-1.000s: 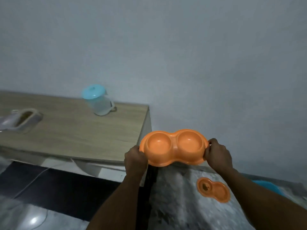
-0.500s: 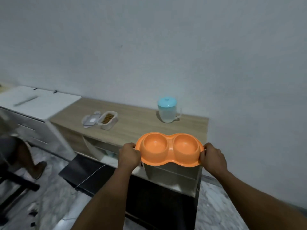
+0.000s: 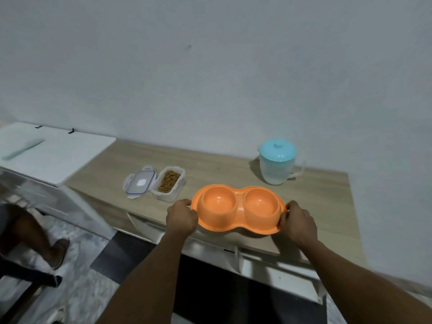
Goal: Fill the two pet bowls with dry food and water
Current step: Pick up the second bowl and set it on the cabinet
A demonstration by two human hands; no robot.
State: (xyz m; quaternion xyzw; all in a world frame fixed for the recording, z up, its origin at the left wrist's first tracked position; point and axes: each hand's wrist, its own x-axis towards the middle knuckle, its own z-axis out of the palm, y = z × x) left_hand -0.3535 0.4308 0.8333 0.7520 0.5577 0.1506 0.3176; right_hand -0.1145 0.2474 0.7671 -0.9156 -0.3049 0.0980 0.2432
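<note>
Both hands have carried the orange double bowl (image 3: 238,208) lower and closer to the wooden counter (image 3: 322,206); left hand (image 3: 181,215) and right hand (image 3: 297,222) grip its two ends, over the front edge; it looks light, stiff and smooth, so the rim ends suit holding; food box (image 3: 168,183) and jug (image 3: 277,164) stand behind.

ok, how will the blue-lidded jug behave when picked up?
Jug looks like rigid translucent plastic, probably light when empty; fill level unclear. Side handle should give secure grip. Blue lid sits on top, so spills seem unlikely if kept upright.
</note>
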